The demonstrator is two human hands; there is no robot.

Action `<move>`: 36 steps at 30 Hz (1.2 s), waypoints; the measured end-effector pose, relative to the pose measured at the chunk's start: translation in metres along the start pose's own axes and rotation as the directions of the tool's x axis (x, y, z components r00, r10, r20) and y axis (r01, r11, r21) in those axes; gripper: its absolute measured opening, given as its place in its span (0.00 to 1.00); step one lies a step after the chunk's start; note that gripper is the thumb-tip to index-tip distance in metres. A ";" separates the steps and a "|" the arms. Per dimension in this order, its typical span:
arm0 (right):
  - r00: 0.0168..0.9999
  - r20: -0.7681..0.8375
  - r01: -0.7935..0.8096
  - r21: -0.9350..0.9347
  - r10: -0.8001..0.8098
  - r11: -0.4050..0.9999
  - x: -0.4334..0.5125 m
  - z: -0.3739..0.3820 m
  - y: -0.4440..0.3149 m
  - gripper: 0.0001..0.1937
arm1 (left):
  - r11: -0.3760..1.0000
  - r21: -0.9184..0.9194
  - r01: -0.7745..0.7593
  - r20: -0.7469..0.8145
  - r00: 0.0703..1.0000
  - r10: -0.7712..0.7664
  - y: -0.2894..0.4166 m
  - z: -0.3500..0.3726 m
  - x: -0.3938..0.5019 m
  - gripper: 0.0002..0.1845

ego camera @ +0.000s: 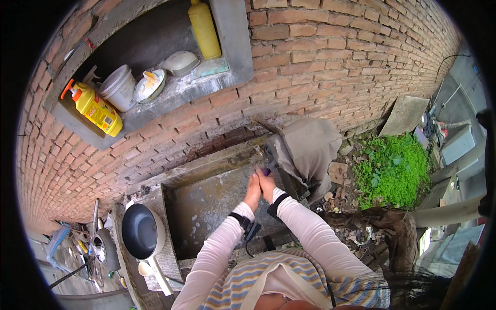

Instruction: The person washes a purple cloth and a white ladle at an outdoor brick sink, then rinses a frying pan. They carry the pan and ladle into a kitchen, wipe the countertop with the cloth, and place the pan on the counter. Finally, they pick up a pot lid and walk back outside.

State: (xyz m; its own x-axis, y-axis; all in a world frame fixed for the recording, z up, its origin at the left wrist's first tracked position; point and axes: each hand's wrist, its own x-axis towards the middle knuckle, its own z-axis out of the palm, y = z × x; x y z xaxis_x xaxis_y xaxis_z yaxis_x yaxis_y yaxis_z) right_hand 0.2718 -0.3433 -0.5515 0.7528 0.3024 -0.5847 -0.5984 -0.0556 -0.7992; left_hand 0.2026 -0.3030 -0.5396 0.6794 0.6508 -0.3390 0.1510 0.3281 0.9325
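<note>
My left hand (pixel 253 190) and my right hand (pixel 266 183) are close together over a concrete wash basin (pixel 209 209), just below a metal tap (pixel 258 149). Something small and purple (pixel 266 171) shows at the fingers of my right hand; whether it is gripped is unclear. The fingers overlap and are partly hidden. Wet patches and suds lie on the basin floor. A frying pan (pixel 141 231) with a dark inside and a pale handle rests on a corrugated board to the left, next to a light-coloured spoon (pixel 145 269).
A wall niche (pixel 155 112) holds a yellow pump bottle (pixel 99 110), a white bucket (pixel 118 87), a bowl and a tall yellow bottle (pixel 205 31). A grey cloth (pixel 310 143) drapes by the basin's right end. Green plants (pixel 391 170) and a thick trunk (pixel 403 236) are at the right.
</note>
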 end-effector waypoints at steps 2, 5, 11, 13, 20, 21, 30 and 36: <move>0.960 0.277 -0.073 0.129 0.035 0.989 -0.015 -0.003 0.001 0.28 | 0.986 -0.122 0.117 0.112 0.988 -0.103 0.019 -0.001 0.008 0.34; 0.865 0.439 -0.359 0.203 0.243 0.911 -0.031 -0.013 -0.005 0.24 | 0.887 -0.261 0.381 0.289 0.907 -0.305 0.044 -0.007 0.012 0.43; 0.660 0.643 -0.656 0.242 0.388 0.715 -0.032 -0.042 -0.018 0.19 | 0.991 -0.129 0.040 0.455 0.890 0.024 0.068 -0.031 -0.017 0.34; 0.656 0.634 -0.651 0.200 0.410 0.733 -0.032 -0.052 -0.017 0.15 | 0.928 0.265 -0.260 0.659 0.752 0.023 0.077 -0.049 -0.030 0.43; 0.275 0.789 -0.611 -0.297 0.549 0.733 -0.053 -0.054 -0.018 0.07 | 0.273 0.489 -0.829 0.781 0.555 0.286 0.075 -0.061 -0.062 0.42; 0.276 0.770 -0.602 -0.328 0.576 0.728 -0.056 -0.052 -0.020 0.06 | 0.281 0.500 -0.820 0.769 0.569 0.292 0.074 -0.061 -0.062 0.40; 0.581 0.645 0.047 -0.636 0.497 0.770 -0.078 -0.039 -0.008 0.08 | 0.018 0.630 -0.777 0.760 0.621 0.193 0.059 -0.064 -0.060 0.19; 0.751 0.657 0.654 -0.726 -0.064 0.213 -0.077 -0.031 0.012 0.12 | 0.040 0.813 -0.581 0.581 0.814 0.010 0.040 -0.060 -0.055 0.17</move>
State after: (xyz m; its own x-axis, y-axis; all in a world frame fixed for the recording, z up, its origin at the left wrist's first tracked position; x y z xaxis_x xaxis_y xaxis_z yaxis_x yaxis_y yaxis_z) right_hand 0.2147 -0.3968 -0.5206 0.4231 0.8561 -0.2968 0.5638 -0.5052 -0.6534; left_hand 0.1283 -0.2848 -0.4911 0.9716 0.1356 -0.1940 0.1957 -0.9214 0.3358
